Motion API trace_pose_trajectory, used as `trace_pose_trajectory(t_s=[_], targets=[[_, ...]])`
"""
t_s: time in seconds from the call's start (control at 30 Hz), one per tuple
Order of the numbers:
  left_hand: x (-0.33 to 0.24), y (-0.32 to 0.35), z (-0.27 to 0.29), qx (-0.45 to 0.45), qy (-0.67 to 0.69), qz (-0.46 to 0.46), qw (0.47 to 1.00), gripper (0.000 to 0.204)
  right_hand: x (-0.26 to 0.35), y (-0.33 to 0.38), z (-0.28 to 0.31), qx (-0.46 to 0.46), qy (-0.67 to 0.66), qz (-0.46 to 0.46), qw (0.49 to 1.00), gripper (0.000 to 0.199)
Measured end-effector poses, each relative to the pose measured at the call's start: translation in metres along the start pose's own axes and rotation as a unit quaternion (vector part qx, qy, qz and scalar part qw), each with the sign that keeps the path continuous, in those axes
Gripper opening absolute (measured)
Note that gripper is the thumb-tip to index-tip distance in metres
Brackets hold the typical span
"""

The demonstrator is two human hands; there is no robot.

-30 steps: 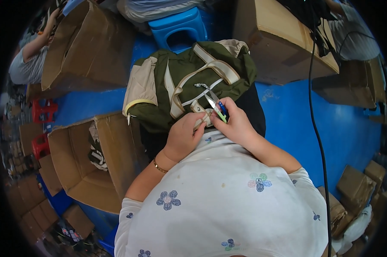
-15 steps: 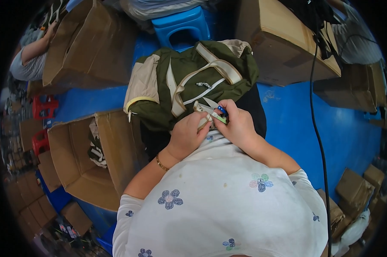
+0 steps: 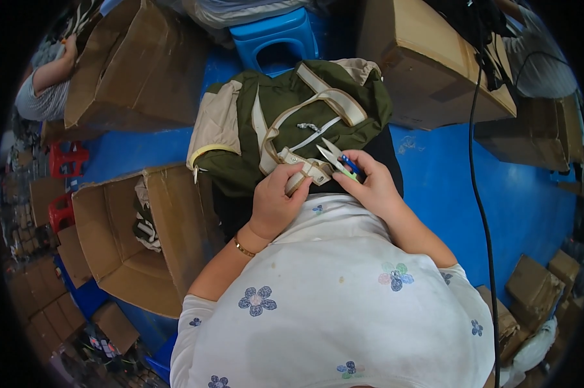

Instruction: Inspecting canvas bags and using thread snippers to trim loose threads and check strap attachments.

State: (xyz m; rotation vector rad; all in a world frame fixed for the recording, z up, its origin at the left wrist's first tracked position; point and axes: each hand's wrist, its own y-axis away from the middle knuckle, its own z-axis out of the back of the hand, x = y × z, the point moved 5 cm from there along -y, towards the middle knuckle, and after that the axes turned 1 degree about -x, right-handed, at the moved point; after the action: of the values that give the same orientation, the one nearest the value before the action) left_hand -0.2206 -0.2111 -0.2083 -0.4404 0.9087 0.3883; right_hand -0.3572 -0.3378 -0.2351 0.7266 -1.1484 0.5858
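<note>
An olive-green bag (image 3: 240,174) with beige side pockets and cream handles lies across my lap. My left hand (image 3: 277,197) pinches a cream strap end (image 3: 312,171) with tan edging and what look like metal snaps, near the bag's front edge. In my right hand (image 3: 373,183) is a pair of thread snips (image 3: 332,155) with blue and green on the grip. The blades stand apart, pointing up and left, just right of the strap end. A white zipper with a cord pull (image 3: 310,127) crosses the bag beyond the blades.
An open cardboard box (image 3: 127,249) with similar folded fabric stands at my left. Larger boxes (image 3: 428,71) flank the bag's far side, with a blue stool (image 3: 275,39) between them. A black cable (image 3: 476,187) hangs at right. Another person's arm (image 3: 54,72) shows far left.
My right hand has moved slightly right, drawing the snips off the strap end. The strap end now lies more exposed in my left fingers, and the blades stand more upright.
</note>
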Motion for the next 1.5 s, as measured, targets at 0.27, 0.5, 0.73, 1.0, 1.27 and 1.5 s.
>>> trace_pose_trajectory(t_s=[0.27,0.5,0.73,1.0,1.27,1.5], targets=[[-0.002,0.0,0.0,-0.006,-0.008,-0.039,0.999,0.028,0.006,0.014,0.0,0.092,0.081,0.023,0.992,0.039],[-0.001,0.002,-0.001,0.002,-0.009,-0.043,0.999,0.029,0.011,0.014,0.002,0.088,0.114,0.083,0.986,0.036],[-0.002,0.003,-0.002,0.012,0.005,-0.039,0.999,0.029,0.023,0.018,0.006,0.037,0.227,0.178,0.957,0.035],[0.014,0.004,-0.004,0.05,0.145,0.046,0.987,0.024,0.027,0.017,0.009,0.056,0.233,0.193,0.952,0.032],[0.038,-0.004,0.001,0.196,0.408,0.183,0.873,0.025,0.023,0.012,0.02,0.099,0.2,0.184,0.957,0.033],[0.037,-0.004,0.001,0.239,0.443,0.19,0.843,0.026,0.029,0.012,0.009,0.141,0.193,0.209,0.948,0.035]])
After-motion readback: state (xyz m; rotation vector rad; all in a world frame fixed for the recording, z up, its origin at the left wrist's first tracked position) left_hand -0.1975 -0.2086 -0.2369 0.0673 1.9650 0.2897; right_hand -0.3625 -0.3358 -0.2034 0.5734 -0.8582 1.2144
